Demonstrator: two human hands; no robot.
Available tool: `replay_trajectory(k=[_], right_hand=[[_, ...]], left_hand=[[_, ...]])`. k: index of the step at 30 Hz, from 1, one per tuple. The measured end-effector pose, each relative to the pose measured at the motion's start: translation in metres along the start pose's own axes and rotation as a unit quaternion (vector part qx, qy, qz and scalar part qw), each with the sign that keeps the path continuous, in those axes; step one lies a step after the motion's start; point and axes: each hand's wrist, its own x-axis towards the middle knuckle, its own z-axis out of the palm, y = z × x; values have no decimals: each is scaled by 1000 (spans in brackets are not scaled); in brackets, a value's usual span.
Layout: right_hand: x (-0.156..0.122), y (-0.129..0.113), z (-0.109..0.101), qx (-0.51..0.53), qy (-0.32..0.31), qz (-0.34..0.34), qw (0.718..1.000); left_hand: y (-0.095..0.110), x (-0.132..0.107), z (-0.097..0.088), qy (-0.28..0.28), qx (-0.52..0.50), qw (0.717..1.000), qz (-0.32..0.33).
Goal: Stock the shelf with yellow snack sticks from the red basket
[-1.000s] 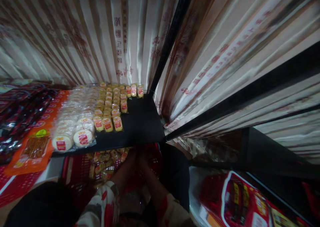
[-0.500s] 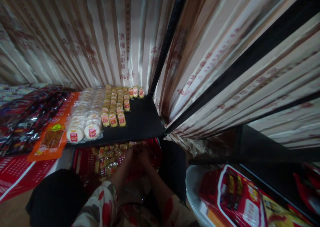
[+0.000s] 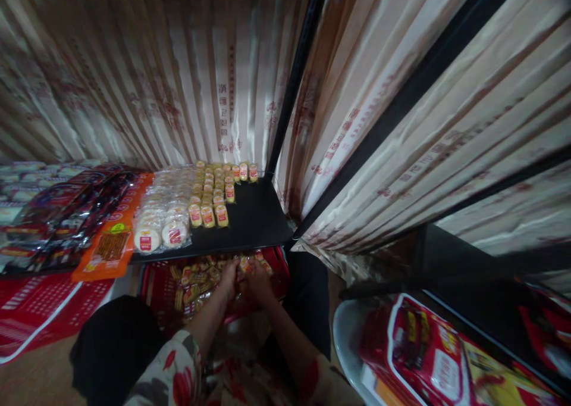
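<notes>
Both hands are low inside a red plastic basket (image 3: pixel 154 290) of small yellow wrapped snacks (image 3: pixel 196 284). My left hand (image 3: pixel 229 277) has its fingers curled in at the edge of a wrapped snack packet (image 3: pixel 245 264). From the other side, my right hand (image 3: pixel 259 281) closes on the same packet or one beside it; the dim light hides the exact grip. Above the basket, rows of similar yellow packets (image 3: pixel 207 216) stand on a black shelf (image 3: pixel 254 218).
Left of the yellow rows lie round white packaged cakes (image 3: pixel 147 239), an orange snack bag (image 3: pixel 109 248) and dark glossy packs (image 3: pixel 66 215). A pale curtain (image 3: pixel 200 66) hangs behind, crossed by black frame poles (image 3: pixel 298 78). At right, a whitish tub (image 3: pixel 345 328) holds red bags (image 3: pixel 428 346).
My view has shifted slightly, moving the shelf goods rightward in the picture. The hands stay in the basket, now a little further apart, with yellow packets showing between them.
</notes>
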Motion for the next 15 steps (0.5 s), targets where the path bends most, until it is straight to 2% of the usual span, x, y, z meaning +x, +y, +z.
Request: replay_trajectory(k=[9,15], right_hand=[[-7,-7,-15,-45,11,6,999],[-10,-7,-22,-33,12,-6,999]], left_hand=[[8,-7,5,-11,34,997,64],[13,-15,8,-28,69,994,84]])
